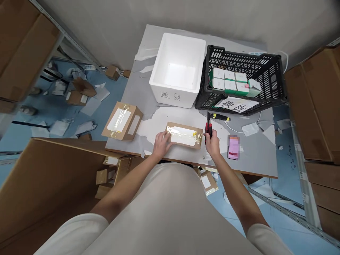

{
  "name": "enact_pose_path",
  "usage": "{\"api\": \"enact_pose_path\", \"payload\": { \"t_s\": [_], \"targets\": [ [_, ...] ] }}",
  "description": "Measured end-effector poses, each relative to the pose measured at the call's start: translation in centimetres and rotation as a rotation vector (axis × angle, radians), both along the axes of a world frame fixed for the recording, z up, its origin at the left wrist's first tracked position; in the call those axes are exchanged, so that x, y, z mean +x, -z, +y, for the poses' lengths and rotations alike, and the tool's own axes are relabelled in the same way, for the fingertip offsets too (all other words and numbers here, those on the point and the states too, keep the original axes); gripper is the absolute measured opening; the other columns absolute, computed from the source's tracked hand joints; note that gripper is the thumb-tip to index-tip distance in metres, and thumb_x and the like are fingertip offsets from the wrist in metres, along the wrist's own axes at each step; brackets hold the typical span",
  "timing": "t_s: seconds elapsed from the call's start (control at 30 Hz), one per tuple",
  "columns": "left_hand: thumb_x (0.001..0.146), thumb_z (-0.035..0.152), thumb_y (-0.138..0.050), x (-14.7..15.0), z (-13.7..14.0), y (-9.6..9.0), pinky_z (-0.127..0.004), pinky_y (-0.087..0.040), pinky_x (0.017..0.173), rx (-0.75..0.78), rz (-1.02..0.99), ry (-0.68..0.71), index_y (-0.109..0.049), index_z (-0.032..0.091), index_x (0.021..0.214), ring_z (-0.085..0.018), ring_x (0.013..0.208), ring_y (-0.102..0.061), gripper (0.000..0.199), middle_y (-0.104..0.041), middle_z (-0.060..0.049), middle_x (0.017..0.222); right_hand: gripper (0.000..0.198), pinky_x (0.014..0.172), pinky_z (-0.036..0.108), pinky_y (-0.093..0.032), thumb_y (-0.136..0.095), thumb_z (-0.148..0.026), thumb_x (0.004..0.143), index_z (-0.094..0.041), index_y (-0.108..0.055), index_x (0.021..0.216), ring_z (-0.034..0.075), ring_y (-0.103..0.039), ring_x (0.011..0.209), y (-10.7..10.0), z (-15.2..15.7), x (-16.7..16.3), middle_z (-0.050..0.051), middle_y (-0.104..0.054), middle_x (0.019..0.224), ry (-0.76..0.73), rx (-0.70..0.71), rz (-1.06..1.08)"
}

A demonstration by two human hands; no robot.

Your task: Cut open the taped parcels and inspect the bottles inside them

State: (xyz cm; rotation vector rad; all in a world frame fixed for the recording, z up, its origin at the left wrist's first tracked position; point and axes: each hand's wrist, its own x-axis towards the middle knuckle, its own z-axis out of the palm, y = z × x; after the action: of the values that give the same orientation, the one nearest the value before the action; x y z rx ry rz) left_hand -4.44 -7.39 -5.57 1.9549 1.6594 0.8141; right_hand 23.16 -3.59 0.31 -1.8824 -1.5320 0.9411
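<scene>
A small taped cardboard box with a white label lies flat on the table before me. My left hand grips its left end, fingers bent over the corner and thumb at the near side. In my right hand, just past the box's right end, is a red and black utility knife. Its dark blade end points away from me, and the fingers are closed round the handle. A second taped carton stands at the table's left edge. To the right of my right hand lies a phone with a pink screen.
A white foam box stands at the back beside a black plastic crate holding several white and green boxes. A black and yellow cutter lies before the crate. A large open carton stands left of the table.
</scene>
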Motion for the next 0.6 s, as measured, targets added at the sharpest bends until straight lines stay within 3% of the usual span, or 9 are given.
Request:
{"api": "enact_pose_path", "payload": {
  "t_s": [0.03,0.1,0.17,0.23,0.37,0.6],
  "targets": [
    [0.088,0.038,-0.055,0.0,0.0,0.2,-0.049,-0.040,0.105,0.026,0.016,0.096,-0.062,0.020,0.115,-0.027,0.124,-0.049,0.033,-0.059,-0.013,0.126,0.042,0.081,0.039,-0.048,-0.033,-0.043,0.093,-0.020,-0.044,0.127,0.025,-0.063,0.095,-1.2,0.2,-0.7,0.011,-0.066,0.108,-0.127,0.008,-0.149],
    [0.094,0.029,-0.041,-0.1,-0.1,0.6,-0.048,-0.042,0.105,0.032,0.015,0.275,-0.064,0.022,0.110,-0.024,0.123,-0.052,0.029,-0.064,-0.010,0.120,0.042,0.081,0.037,-0.047,-0.032,-0.040,0.095,-0.023,-0.042,0.132,0.026,-0.062,0.099,-3.3,0.6,-2.5,0.011,-0.064,0.116,-0.459,-0.032,-0.406],
    [0.096,0.023,-0.034,-0.4,0.0,1.1,-0.049,-0.042,0.107,0.026,0.003,0.360,-0.063,0.022,0.114,-0.021,0.126,-0.050,0.034,-0.064,-0.008,0.122,0.042,0.080,0.034,-0.046,-0.031,-0.040,0.097,-0.026,-0.039,0.135,0.025,-0.062,0.101,-4.7,1.1,-4.7,0.011,-0.061,0.122,-0.771,-0.108,-0.612],
    [0.096,0.021,-0.033,-0.6,0.1,1.5,-0.048,-0.040,0.109,0.026,-0.009,0.390,-0.061,0.021,0.117,-0.020,0.128,-0.048,0.035,-0.062,-0.009,0.126,0.042,0.078,0.033,-0.045,-0.028,-0.040,0.098,-0.026,-0.036,0.136,0.024,-0.063,0.099,-5.3,1.6,-6.8,0.012,-0.062,0.121,-0.948,-0.159,-0.772],
    [0.097,0.021,-0.033,-0.8,0.4,2.0,-0.048,-0.039,0.110,0.046,-0.024,0.405,-0.061,0.020,0.117,-0.020,0.129,-0.047,0.035,-0.061,-0.009,0.127,0.040,0.075,0.033,-0.045,-0.023,-0.035,0.099,-0.023,-0.034,0.135,0.025,-0.065,0.094,-5.3,2.3,-9.1,0.016,-0.062,0.116,-1.024,-0.170,-0.950],
    [0.097,0.016,-0.030,-0.7,0.5,2.6,-0.046,-0.039,0.110,0.097,0.014,0.420,-0.059,0.017,0.120,-0.020,0.131,-0.045,0.038,-0.060,-0.010,0.128,0.036,0.072,0.032,-0.044,-0.025,-0.023,0.097,-0.023,-0.033,0.132,0.025,-0.067,0.088,-5.7,2.1,-9.1,0.015,-0.063,0.107,-1.004,-0.161,-1.058]
  ]
}}
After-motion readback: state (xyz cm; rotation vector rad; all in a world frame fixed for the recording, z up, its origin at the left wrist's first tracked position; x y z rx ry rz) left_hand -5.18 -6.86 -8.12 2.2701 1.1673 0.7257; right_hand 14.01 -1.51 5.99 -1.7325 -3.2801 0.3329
